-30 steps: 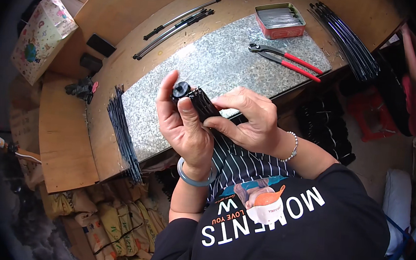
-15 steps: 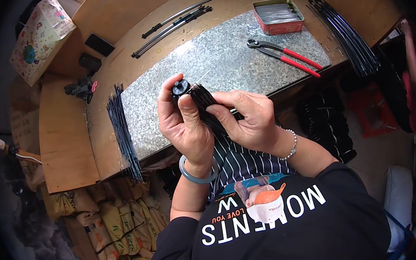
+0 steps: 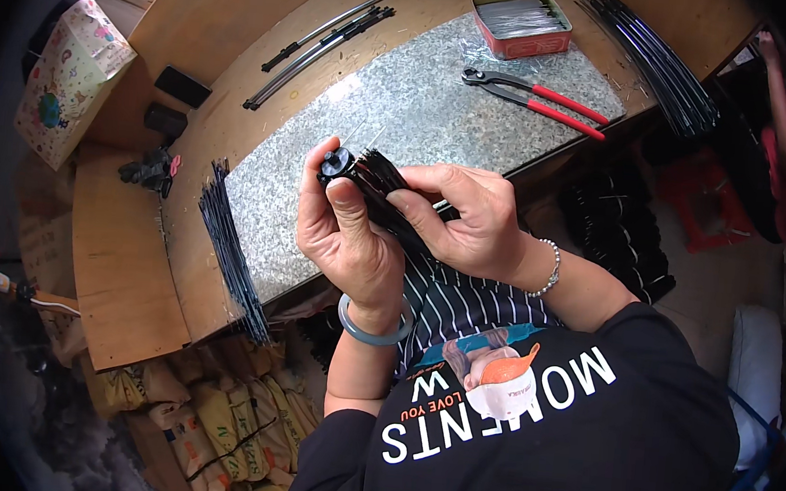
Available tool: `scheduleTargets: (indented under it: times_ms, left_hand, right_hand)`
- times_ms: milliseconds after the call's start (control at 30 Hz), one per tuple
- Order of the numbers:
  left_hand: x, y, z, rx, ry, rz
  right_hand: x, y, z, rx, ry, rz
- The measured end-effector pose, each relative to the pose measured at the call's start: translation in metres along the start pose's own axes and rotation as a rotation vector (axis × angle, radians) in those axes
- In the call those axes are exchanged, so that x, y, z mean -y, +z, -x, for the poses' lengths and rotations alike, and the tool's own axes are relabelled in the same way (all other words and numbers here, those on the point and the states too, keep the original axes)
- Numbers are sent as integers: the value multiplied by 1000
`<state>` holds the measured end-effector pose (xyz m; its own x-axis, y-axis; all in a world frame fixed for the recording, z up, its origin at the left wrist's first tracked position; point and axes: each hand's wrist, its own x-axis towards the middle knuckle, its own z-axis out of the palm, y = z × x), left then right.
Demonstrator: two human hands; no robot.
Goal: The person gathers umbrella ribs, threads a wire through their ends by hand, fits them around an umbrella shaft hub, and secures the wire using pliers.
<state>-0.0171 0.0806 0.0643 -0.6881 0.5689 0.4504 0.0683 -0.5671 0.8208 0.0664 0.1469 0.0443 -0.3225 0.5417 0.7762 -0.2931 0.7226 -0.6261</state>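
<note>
My left hand (image 3: 353,242) holds a round black piece (image 3: 336,162) with a raised centre between thumb and fingers. Two thin, pale wire-like pins (image 3: 377,139) stick up close beside it. A bundle of thin black rods (image 3: 382,177) lies against that piece, with its ends pointing up and left. The thumb and fingers of my right hand (image 3: 466,216) are closed around the bundle, which partly hides behind the hand. How the rods meet the black piece cannot be made out.
Red-handled pincers (image 3: 555,105) and a red tin of thin pale pins (image 3: 521,37) lie on the stone slab (image 3: 377,104). Black rod bundles lie at the left edge (image 3: 234,250) and far right (image 3: 652,62). Capped rods (image 3: 326,48) lie at the back. Another person's arm (image 3: 779,102) shows at right.
The round black piece has tipped slightly and shifted a little to the left in my left hand. The rod ends are more fanned out; both hands keep their hold.
</note>
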Motion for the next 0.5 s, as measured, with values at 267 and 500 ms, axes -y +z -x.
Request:
scheduleTargets:
  times_ms: [267,500]
  left_hand:
    - [3,-1,2,12,17,-13]
    - [2,-6,-1,65,-39,132]
  right_hand:
    - [0,-4,-2,32,25,-68]
    - [-4,-5,-5,112,115,-194]
